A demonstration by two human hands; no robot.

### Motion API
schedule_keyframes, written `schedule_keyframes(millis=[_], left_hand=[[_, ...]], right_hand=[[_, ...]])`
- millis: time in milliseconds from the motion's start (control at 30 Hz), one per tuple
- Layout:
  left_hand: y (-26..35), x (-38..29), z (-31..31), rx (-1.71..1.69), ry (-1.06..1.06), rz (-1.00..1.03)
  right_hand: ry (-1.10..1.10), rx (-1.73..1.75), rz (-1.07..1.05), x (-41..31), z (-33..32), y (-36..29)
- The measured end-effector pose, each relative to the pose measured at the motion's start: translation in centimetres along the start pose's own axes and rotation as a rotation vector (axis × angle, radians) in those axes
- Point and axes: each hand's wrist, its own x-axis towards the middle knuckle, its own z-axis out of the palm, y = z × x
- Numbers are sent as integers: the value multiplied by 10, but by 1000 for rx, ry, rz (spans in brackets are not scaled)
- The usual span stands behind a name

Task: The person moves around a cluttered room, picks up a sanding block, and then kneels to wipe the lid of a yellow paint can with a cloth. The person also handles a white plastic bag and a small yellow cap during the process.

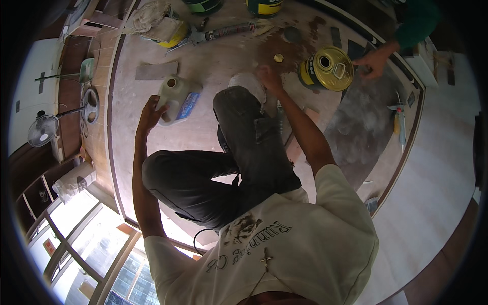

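My left hand grips the lower side of a translucent plastic jug. The jug has an open round mouth and a blue label. Beyond my raised knee, my right hand is blurred, its fingers curled beside a whitish cloth-like thing; whether it holds anything is unclear. To its right stands a metal can with a gold top and an open spout hole. Another person's hand, in a green sleeve, reaches to that can's edge. A small gold cap lies on the dusty board between.
A caulking gun lies at the back near a cloth-topped bucket and more cans. A flat grey strip lies left. Wet brown stains mark the board. At right are a dark sheet and hand tools.
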Motion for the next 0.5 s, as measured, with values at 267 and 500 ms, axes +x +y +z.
schedule_keyframes(millis=[267, 500], left_hand=[[-7, -12, 4, -14, 9, -69], [2, -20, 6, 11, 10, -93]], right_hand=[[372, -308, 150, 35, -35, 35], [348, -415, 123, 50, -33, 43]])
